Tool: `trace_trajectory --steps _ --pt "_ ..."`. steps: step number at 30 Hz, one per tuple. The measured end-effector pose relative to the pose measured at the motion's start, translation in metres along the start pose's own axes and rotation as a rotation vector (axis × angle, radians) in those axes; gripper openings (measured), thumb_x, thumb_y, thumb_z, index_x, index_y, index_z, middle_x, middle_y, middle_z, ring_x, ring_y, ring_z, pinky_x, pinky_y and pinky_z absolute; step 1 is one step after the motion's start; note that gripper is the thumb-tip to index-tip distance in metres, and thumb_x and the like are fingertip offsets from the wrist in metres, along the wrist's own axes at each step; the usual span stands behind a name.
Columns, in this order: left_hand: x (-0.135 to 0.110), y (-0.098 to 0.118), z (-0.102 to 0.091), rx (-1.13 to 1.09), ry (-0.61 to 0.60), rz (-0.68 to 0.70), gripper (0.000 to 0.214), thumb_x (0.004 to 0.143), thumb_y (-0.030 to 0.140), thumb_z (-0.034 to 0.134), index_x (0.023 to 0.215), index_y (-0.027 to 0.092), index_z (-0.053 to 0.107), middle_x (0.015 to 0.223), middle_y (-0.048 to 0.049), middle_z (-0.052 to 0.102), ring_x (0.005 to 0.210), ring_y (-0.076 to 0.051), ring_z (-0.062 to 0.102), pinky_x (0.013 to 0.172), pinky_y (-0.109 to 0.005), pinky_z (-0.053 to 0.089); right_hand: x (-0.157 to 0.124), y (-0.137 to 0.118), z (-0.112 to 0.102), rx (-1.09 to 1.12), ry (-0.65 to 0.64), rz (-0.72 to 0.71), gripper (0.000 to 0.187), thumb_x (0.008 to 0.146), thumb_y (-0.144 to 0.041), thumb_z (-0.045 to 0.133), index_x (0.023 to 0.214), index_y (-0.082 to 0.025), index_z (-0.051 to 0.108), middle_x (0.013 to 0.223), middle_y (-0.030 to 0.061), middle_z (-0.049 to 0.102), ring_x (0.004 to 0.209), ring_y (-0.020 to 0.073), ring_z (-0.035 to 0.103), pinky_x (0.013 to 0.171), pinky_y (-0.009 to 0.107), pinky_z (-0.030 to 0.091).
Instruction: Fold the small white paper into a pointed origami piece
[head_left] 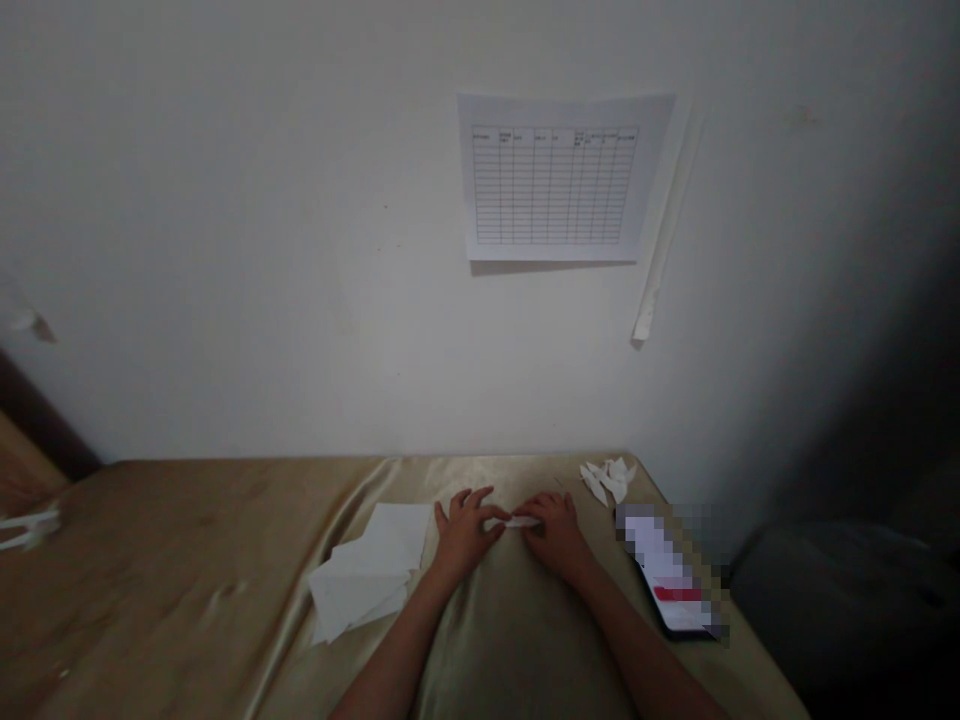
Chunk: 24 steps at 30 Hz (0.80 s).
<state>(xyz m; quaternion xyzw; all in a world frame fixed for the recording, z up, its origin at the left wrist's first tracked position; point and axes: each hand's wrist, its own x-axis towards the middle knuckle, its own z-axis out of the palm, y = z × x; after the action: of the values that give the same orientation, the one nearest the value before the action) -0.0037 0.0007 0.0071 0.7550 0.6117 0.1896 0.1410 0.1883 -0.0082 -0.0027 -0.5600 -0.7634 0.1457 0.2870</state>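
Observation:
A small narrow strip of folded white paper (523,522) spans the gap between my two hands, just above the cloth-covered table. My left hand (469,525) pinches its left end between thumb and index finger, with the other fingers spread. At the right end, my right hand (553,525) grips it with thumb and fingers. Left of my left hand lies a loose stack of white paper sheets (367,575). Beyond my right hand, near the table's far right corner, sits a little heap of folded white paper pieces (611,480).
A phone (671,580) with a lit, partly blurred screen lies near the right edge of the satin tablecloth (187,560). On the wall behind hang a printed table sheet (555,180) and a white strip (666,235). A dark object (847,600) stands right of the table.

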Motion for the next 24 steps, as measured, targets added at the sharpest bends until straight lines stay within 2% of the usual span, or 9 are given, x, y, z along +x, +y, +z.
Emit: trace_trajectory --steps 6,11,19,24 --pt "0.001 -0.002 0.003 -0.007 0.029 0.028 0.02 0.086 0.034 0.067 0.102 0.045 0.074 0.147 0.0051 0.054 0.141 -0.034 0.035 0.111 -0.079 0.006 0.001 0.001 0.001 -0.042 0.043 -0.071 0.018 0.085 -0.025 0.066 0.098 -0.033 0.076 0.105 0.0017 0.074 0.117 0.0251 0.056 0.118 0.059 -0.001" --pt "0.002 0.0 0.004 -0.005 0.072 0.026 0.017 0.088 0.035 0.066 0.099 0.044 0.075 0.144 0.0056 0.058 0.138 -0.033 0.038 0.11 -0.079 0.008 0.001 -0.002 0.001 -0.099 0.073 -0.139 0.015 0.089 -0.027 0.064 0.095 -0.032 0.076 0.099 0.0009 0.076 0.116 0.0245 0.057 0.119 0.06 -0.004" --pt "0.003 0.001 0.006 -0.013 0.146 0.033 0.015 0.089 0.035 0.065 0.099 0.041 0.075 0.141 0.0042 0.06 0.136 -0.031 0.04 0.112 -0.074 0.011 0.002 -0.007 0.006 -0.166 0.15 -0.186 0.015 0.09 -0.024 0.06 0.087 -0.028 0.074 0.094 0.0017 0.075 0.113 0.0231 0.058 0.122 0.058 0.001" --pt "0.003 0.003 0.003 -0.07 0.321 0.039 0.026 0.085 0.033 0.069 0.111 0.035 0.071 0.137 -0.002 0.06 0.13 -0.028 0.046 0.115 -0.06 0.025 0.004 -0.003 0.01 -0.077 0.251 -0.073 0.013 0.087 -0.02 0.058 0.084 -0.024 0.07 0.092 0.003 0.073 0.116 0.0236 0.056 0.121 0.054 0.012"
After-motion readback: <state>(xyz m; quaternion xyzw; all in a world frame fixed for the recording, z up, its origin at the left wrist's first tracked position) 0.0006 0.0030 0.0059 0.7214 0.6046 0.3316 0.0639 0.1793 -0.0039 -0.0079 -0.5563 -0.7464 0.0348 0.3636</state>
